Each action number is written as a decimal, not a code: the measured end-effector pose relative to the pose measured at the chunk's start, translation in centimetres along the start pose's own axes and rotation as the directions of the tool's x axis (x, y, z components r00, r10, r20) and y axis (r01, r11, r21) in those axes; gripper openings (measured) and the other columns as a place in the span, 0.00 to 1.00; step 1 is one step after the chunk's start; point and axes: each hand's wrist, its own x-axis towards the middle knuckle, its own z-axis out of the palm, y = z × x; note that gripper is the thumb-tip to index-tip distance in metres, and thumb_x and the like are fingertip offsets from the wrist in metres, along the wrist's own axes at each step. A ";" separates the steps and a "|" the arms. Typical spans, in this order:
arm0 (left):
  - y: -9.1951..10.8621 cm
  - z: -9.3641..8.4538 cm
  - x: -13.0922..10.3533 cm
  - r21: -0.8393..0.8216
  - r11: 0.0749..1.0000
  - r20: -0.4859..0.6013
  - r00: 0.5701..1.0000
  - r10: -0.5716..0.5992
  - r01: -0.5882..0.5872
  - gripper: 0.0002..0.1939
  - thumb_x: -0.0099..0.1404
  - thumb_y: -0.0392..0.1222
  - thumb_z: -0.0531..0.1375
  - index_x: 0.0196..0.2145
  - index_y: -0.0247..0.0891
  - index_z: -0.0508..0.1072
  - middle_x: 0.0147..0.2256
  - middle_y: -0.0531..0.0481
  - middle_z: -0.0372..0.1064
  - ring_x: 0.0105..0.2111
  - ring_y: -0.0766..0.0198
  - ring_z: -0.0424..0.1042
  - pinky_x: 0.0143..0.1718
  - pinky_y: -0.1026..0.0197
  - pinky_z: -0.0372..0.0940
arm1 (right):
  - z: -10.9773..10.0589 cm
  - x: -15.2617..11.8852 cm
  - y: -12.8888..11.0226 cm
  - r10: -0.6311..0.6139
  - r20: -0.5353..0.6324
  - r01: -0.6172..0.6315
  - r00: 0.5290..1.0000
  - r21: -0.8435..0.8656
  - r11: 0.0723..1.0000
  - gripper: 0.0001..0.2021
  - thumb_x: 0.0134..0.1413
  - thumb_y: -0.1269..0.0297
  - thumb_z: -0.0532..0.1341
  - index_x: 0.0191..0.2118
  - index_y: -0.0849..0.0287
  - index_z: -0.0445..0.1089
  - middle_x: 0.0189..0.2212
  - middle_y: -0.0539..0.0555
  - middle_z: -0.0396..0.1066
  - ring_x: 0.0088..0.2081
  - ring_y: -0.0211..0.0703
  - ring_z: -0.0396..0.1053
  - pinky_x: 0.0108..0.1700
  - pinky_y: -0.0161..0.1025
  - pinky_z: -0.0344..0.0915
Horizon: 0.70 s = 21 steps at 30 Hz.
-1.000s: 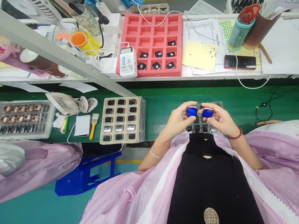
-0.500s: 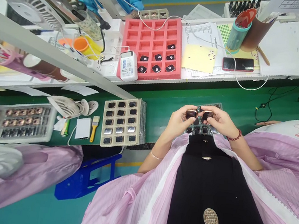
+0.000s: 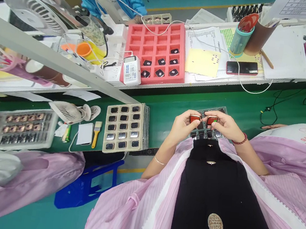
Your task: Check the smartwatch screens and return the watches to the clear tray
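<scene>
The left red-screened unit [image 3: 195,119] sits pinched in the fingers of the left hand [image 3: 181,125], the right red-screened unit [image 3: 212,120] at its three o'clock likewise in the right hand [image 3: 227,126]. Slack grip could drop either onto the loaded tray [image 3: 205,130] beneath; so close, they might knock.

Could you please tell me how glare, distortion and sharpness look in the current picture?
Head view: a row of screens in the beige tray looks whitish, perhaps from glare; head view, upper left: the white fan seems stretched by the lens; head view, middle: the devices in the left hand and right hand are too small for fine detail.
</scene>
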 end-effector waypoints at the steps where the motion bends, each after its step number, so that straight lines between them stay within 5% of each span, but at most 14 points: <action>1: 0.0 0.0 0.0 0.014 1.000 -0.009 1.000 -0.001 0.001 0.17 0.63 0.52 0.68 0.42 0.37 0.76 0.37 0.47 0.75 0.32 0.63 0.73 0.34 0.61 0.70 | 0.0 0.0 -0.1 0.003 -0.003 -0.003 1.000 0.001 1.000 0.17 0.63 0.62 0.62 0.56 0.58 0.71 0.47 0.58 0.79 0.37 0.41 0.78 0.40 0.41 0.79; 11: 1.1 0.0 -0.1 -0.085 0.995 0.008 0.998 -0.059 0.060 0.21 0.64 0.60 0.66 0.37 0.37 0.77 0.31 0.48 0.77 0.30 0.64 0.75 0.28 0.65 0.67 | 0.2 0.0 -0.4 0.028 -0.064 -0.025 0.998 0.058 0.998 0.18 0.62 0.48 0.65 0.47 0.59 0.75 0.37 0.56 0.81 0.33 0.40 0.76 0.33 0.37 0.77; 21: 0.1 -0.6 0.1 -0.098 0.992 0.032 0.997 -0.074 0.077 0.23 0.66 0.59 0.64 0.49 0.38 0.76 0.40 0.43 0.80 0.31 0.61 0.77 0.25 0.64 0.64 | 0.3 0.1 -0.2 -0.007 -0.102 0.011 0.995 0.041 0.999 0.15 0.60 0.53 0.67 0.45 0.58 0.72 0.36 0.54 0.78 0.30 0.38 0.72 0.30 0.35 0.72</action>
